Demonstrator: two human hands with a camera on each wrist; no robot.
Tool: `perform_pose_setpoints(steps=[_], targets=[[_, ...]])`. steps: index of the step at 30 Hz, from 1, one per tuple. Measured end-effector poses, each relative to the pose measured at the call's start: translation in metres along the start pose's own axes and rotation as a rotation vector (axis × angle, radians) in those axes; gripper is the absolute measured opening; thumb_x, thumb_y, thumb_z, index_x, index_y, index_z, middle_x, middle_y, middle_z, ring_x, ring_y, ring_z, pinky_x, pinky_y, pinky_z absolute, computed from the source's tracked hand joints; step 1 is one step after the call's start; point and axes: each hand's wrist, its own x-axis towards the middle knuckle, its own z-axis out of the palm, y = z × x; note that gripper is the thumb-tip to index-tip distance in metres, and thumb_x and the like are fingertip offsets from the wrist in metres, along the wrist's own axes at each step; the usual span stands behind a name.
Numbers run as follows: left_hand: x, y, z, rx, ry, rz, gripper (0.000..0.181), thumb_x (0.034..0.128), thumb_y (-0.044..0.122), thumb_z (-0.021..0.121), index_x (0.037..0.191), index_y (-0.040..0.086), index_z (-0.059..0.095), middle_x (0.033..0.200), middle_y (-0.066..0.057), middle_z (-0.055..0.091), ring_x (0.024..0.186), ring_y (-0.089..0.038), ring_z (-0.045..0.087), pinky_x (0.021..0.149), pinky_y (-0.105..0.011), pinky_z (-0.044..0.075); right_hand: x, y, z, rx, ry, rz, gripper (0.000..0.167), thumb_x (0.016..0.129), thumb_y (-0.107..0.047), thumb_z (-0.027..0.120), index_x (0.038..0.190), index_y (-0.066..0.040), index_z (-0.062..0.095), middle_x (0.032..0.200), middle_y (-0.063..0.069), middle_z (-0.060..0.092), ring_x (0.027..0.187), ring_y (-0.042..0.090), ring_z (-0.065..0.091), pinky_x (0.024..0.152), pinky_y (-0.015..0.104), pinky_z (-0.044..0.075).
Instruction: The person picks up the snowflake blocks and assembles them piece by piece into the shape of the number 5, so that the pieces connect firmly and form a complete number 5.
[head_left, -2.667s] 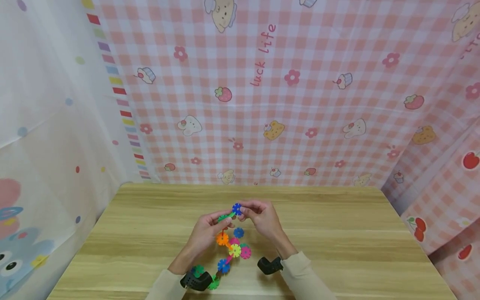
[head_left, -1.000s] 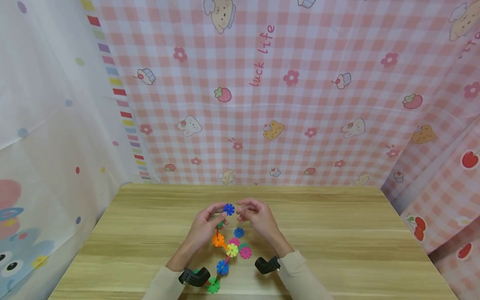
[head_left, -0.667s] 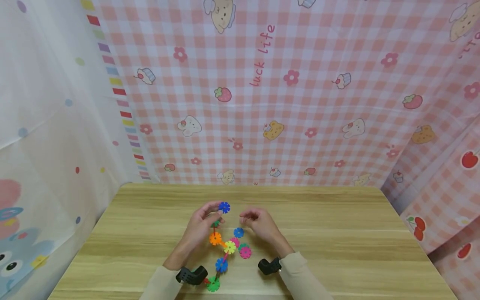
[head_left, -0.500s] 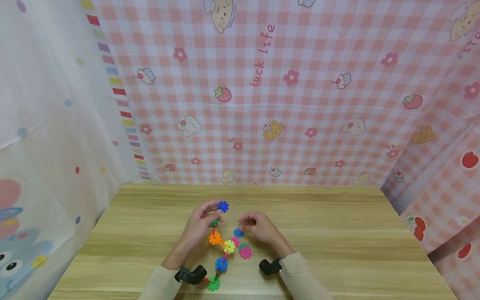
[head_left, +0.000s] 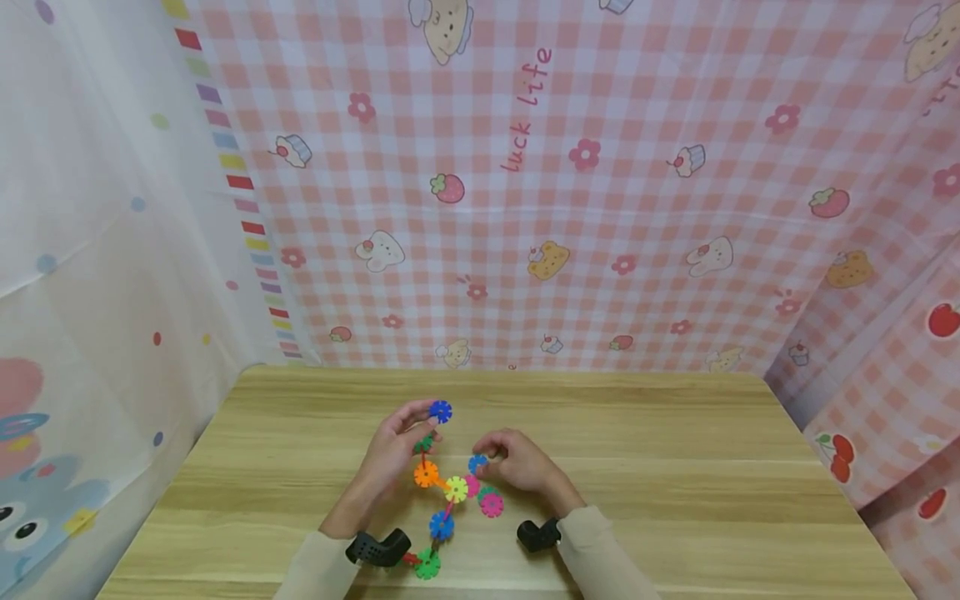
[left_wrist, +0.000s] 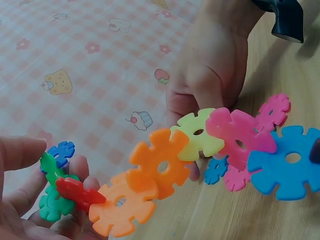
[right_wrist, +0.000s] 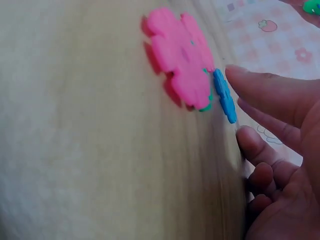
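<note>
My left hand (head_left: pixel 386 454) pinches the upper end of a chain of slotted plastic snowflake discs, between a dark blue disc (head_left: pixel 441 412) and a green disc (left_wrist: pixel 56 203). From there the chain runs through red, orange (left_wrist: pixel 162 165), yellow (head_left: pixel 456 490), pink and blue (left_wrist: pixel 290 162) discs to a green disc (head_left: pixel 427 564) near my left wrist. Low over the table, my right hand (head_left: pixel 522 461) has its thumb and fingers spread beside a loose blue disc (right_wrist: pixel 224 96). Whether a fingertip touches that disc I cannot tell.
Loose pink discs (head_left: pixel 491 505) and a partly covered green one lie on the wooden table (head_left: pixel 637 450), near my right hand. A checked cloth (head_left: pixel 570 208) hangs behind the table. Black wrist mounts (head_left: pixel 538 535) sit on both forearms.
My right hand has let go of the dark blue disc at the chain's end and moved down to the loose blue disc. My left hand has drawn the chain leftward.
</note>
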Motion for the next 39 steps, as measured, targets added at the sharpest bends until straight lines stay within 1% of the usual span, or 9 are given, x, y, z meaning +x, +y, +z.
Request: perform_pose_setpoints(steps=[6,11,16,19,22,26,29,34,39], targets=[[0.0001,0.0007,-0.0004,0.004,0.001,0.001,0.034,0.1014,0.009,0.053,0.135,0.005,0.054,0.129,-0.016,0.057,0.096,-0.028,0.061,0.078,-0.030,0.055,0.0015,0.0016,0.0018,-0.077,0.031,-0.027,0.021,0.081,-0.007,0.080,0.100,-0.004,0.072,0.087,0.008,0.058,0.084,0.019,0.049,0.076,0.026,0.040],[-0.0004,0.0018,-0.0007,0.001,0.006,0.004,0.034,0.1011,0.009,0.053,0.135,0.005,0.054,0.128,-0.016,0.057,0.095,-0.026,0.061,0.078,-0.031,0.055,0.0032,0.0019,0.0021,-0.099,0.045,-0.029,0.020,0.080,-0.004,0.080,0.097,-0.003,0.070,0.085,0.008,0.057,0.084,0.020,0.049,0.075,0.026,0.039],[-0.0006,0.0020,-0.0004,-0.006,0.008,0.002,0.034,0.1010,0.009,0.053,0.135,0.004,0.054,0.127,-0.016,0.057,0.095,-0.027,0.061,0.079,-0.032,0.056,0.0031,0.0006,0.0022,-0.062,0.045,0.014,0.021,0.081,-0.001,0.078,0.096,-0.004,0.065,0.088,0.009,0.056,0.085,0.021,0.049,0.076,0.028,0.039],[-0.0001,0.0017,-0.0002,-0.013,0.007,-0.001,0.033,0.1010,0.009,0.053,0.134,0.004,0.055,0.125,-0.015,0.058,0.095,-0.027,0.061,0.078,-0.031,0.056,0.0023,0.0000,0.0024,-0.042,0.057,0.037,0.023,0.081,-0.002,0.078,0.097,-0.005,0.062,0.089,0.008,0.056,0.084,0.020,0.049,0.075,0.028,0.040],[0.0000,0.0014,0.0003,-0.019,0.010,-0.005,0.033,0.1012,0.009,0.052,0.134,0.004,0.055,0.121,-0.013,0.059,0.094,-0.027,0.061,0.077,-0.030,0.056,0.0011,0.0009,0.0028,-0.036,0.082,0.033,0.022,0.082,-0.002,0.077,0.097,-0.006,0.061,0.088,0.007,0.058,0.081,0.018,0.050,0.073,0.026,0.041],[-0.0005,0.0013,0.0018,-0.016,0.023,-0.008,0.032,0.1025,0.012,0.051,0.133,0.004,0.055,0.113,-0.010,0.060,0.093,-0.028,0.062,0.076,-0.030,0.055,-0.0006,0.0030,0.0026,-0.012,0.112,0.017,0.014,0.085,0.004,0.068,0.095,-0.005,0.063,0.084,0.004,0.060,0.076,0.015,0.052,0.068,0.023,0.043],[-0.0008,0.0009,0.0030,-0.018,0.025,-0.011,0.032,0.1036,0.014,0.049,0.134,0.004,0.055,0.108,-0.008,0.058,0.091,-0.027,0.062,0.074,-0.029,0.055,-0.0012,0.0040,0.0021,0.011,0.135,0.014,0.011,0.086,0.005,0.064,0.093,-0.004,0.065,0.080,0.002,0.061,0.074,0.012,0.054,0.066,0.022,0.044],[-0.0011,-0.0002,0.0043,-0.022,0.026,-0.020,0.032,0.1042,0.014,0.047,0.134,0.004,0.055,0.107,-0.009,0.057,0.088,-0.024,0.062,0.070,-0.026,0.054,-0.0016,0.0037,0.0007,0.035,0.152,0.021,0.005,0.088,0.001,0.066,0.091,-0.002,0.066,0.079,0.003,0.063,0.073,0.012,0.055,0.066,0.022,0.045],[-0.0002,-0.0007,0.0058,-0.013,0.034,-0.023,0.032,0.1038,0.014,0.048,0.133,0.004,0.056,0.109,-0.010,0.059,0.088,-0.024,0.062,0.069,-0.026,0.054,-0.0016,0.0049,-0.0019,0.053,0.149,0.032,0.004,0.088,-0.001,0.068,0.092,-0.003,0.066,0.080,0.003,0.064,0.073,0.013,0.055,0.066,0.022,0.046]])
